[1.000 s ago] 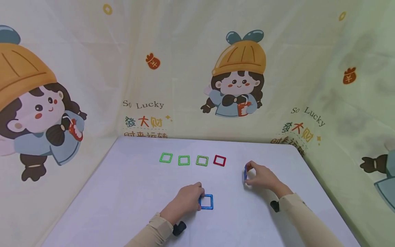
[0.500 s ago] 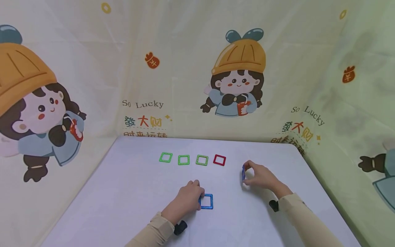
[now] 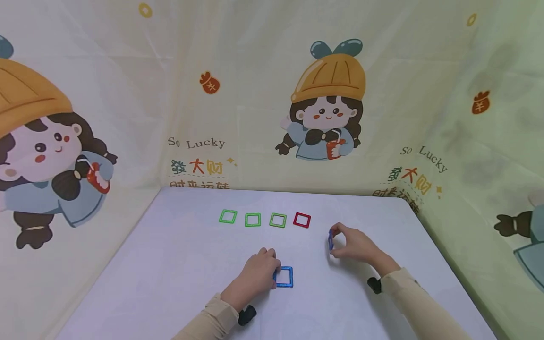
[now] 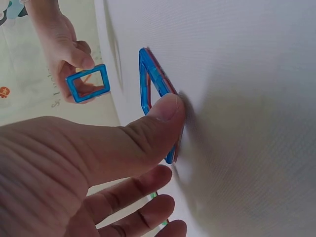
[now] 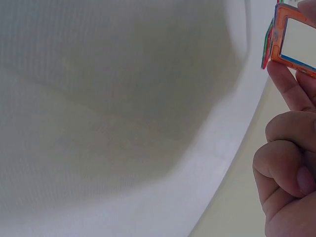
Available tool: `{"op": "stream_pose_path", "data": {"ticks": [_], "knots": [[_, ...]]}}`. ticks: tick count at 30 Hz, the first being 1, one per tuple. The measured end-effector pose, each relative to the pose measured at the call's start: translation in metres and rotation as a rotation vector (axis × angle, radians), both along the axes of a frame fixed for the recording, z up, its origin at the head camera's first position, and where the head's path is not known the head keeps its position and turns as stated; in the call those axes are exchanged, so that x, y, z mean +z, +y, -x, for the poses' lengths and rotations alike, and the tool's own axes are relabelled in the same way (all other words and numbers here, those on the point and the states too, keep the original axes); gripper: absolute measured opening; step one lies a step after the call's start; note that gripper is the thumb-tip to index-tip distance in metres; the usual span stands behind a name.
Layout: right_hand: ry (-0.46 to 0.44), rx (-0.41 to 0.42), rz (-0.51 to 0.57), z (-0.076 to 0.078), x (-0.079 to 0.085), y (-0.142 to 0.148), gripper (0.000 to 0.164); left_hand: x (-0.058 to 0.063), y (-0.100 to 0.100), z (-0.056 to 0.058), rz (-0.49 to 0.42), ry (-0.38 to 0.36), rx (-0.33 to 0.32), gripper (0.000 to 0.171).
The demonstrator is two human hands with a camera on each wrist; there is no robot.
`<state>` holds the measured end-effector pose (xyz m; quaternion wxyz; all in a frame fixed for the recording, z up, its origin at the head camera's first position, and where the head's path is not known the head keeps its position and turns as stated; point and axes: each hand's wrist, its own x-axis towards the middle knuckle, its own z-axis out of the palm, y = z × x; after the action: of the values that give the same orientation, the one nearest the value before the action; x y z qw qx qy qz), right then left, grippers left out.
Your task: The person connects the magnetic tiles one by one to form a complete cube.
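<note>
My left hand [image 3: 257,274] grips the left edge of a blue square magnetic tile [image 3: 292,277] lying at the front middle of the table. In the left wrist view, a thin red layer shows along the underside of that tile [image 4: 157,74], and the thumb covers part of it. Farther right, my right hand [image 3: 357,245] pinches a second blue tile [image 3: 330,241] between thumb and fingers, upright and seen almost edge-on from the head. Its other face is orange in the right wrist view, where the tile [image 5: 278,34] is cut by the frame's edge.
Behind the hands, a row of square frames runs across the white table [image 3: 178,255]: several green ones, such as the middle one [image 3: 252,226], and a red one [image 3: 302,227] at the right end. A printed cloth [image 3: 255,118] hangs around the table's far sides.
My right hand has shifted a little to the left with its upright tile. The left hand and the tile under it stay in place.
</note>
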<state>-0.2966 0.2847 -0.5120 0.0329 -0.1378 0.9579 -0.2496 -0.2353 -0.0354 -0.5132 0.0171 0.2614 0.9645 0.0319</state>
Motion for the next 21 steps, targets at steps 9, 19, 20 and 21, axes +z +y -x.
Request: {"op": "stream_pose_path", "data": {"ticks": [9, 19, 20, 21], "knots": [[0.015, 0.019, 0.001, -0.005, -0.002, -0.005, 0.055, -0.002, 0.002, -0.001, -0.007, -0.013, -0.001, 0.035], [0.019, 0.02, -0.01, -0.008, -0.001, -0.01, 0.054, -0.002, 0.003, -0.003, 0.03, -0.002, -0.002, 0.035], [0.017, 0.025, -0.012, -0.009, -0.002, -0.011, 0.054, -0.002, 0.004, -0.003, 0.035, 0.001, -0.002, 0.034], [0.014, 0.03, -0.01, -0.009, -0.002, -0.012, 0.054, -0.001, 0.004, -0.003, 0.038, 0.006, -0.003, 0.034]]}}
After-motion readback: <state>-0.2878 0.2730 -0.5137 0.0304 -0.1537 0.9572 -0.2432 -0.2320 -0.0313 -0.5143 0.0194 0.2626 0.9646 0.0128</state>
